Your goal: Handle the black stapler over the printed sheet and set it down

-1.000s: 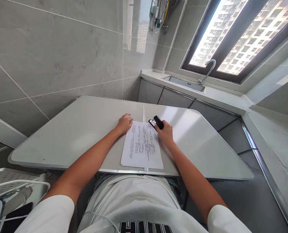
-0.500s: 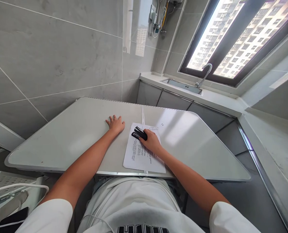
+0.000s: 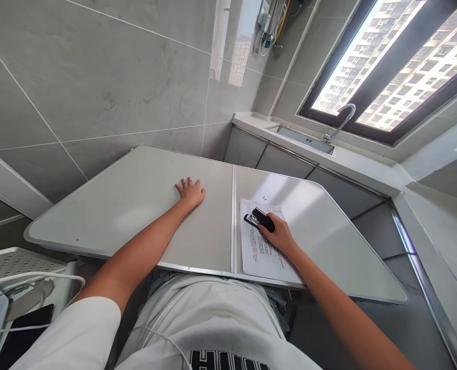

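A black stapler (image 3: 263,220) is in my right hand (image 3: 280,234), its front pointing to the upper left over the upper part of the paper. Under it lies a printed sheet or small stack of paper (image 3: 264,254) on the right half of the white folding table (image 3: 143,205); how many sheets there are I cannot tell. My left hand (image 3: 192,193) rests flat on the table's left half, fingers spread, holding nothing, apart from the paper.
The table's metal centre seam (image 3: 233,226) runs left of the paper. A white perforated rack (image 3: 23,262) with cables stands at the lower left. Beyond the table are a counter with a sink (image 3: 301,139), a tap (image 3: 344,121) and a window (image 3: 386,67). A tiled wall (image 3: 135,77) is behind.
My right hand has shifted to the right with the stapler, and the paper has slid right too, off the centre seam. My left hand stays flat on the table.
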### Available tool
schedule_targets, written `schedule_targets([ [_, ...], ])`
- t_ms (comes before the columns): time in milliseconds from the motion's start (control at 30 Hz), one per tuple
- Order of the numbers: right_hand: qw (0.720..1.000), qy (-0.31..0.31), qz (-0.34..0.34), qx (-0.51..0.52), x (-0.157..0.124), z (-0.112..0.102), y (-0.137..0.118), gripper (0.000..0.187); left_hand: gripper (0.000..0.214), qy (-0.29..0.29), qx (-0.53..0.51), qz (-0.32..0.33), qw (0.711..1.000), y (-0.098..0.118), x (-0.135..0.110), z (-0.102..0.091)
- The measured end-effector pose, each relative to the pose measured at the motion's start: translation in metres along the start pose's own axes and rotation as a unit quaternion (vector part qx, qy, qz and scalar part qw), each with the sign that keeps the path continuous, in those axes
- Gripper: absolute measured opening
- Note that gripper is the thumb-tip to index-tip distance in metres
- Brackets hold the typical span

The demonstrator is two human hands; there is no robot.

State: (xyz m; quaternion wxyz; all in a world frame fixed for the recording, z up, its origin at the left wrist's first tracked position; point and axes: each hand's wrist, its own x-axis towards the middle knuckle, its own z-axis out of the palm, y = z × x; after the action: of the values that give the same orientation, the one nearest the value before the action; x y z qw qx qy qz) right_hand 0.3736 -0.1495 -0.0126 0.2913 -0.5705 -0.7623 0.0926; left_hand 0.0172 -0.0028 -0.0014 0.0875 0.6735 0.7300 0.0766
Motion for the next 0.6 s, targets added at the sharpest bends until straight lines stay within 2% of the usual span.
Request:
schedule_targets([
  [233,0.999,0.008,0.017,-0.035,-0.001,-0.003,-0.005,0.029,0.066,-0.002,0.007,0.004,1.0,0.0,0.0,0.0],
  [367,1.0,-0.017,0.005,0.003,0.006,-0.024,-0.001,0.035,0.066,0.0,0.009,0.005,1.0,-0.001,0.0,0.0],
  [433,0.997,0.045,0.038,0.044,0.014,-0.04,0.013,0.042,0.067,0.0,0.008,0.006,1.0,0.0,-0.001,0.0],
  [533,0.977,0.151,0.141,0.054,0.028,-0.059,0.045,0.053,0.067,0.003,0.006,0.004,1.0,0.0,-0.001,-0.001],
  [600,0.965,0.157,0.207,0.039,0.037,-0.065,0.068,0.053,0.067,0.001,0.008,0.003,1.0,0.001,-0.002,-0.002],
])
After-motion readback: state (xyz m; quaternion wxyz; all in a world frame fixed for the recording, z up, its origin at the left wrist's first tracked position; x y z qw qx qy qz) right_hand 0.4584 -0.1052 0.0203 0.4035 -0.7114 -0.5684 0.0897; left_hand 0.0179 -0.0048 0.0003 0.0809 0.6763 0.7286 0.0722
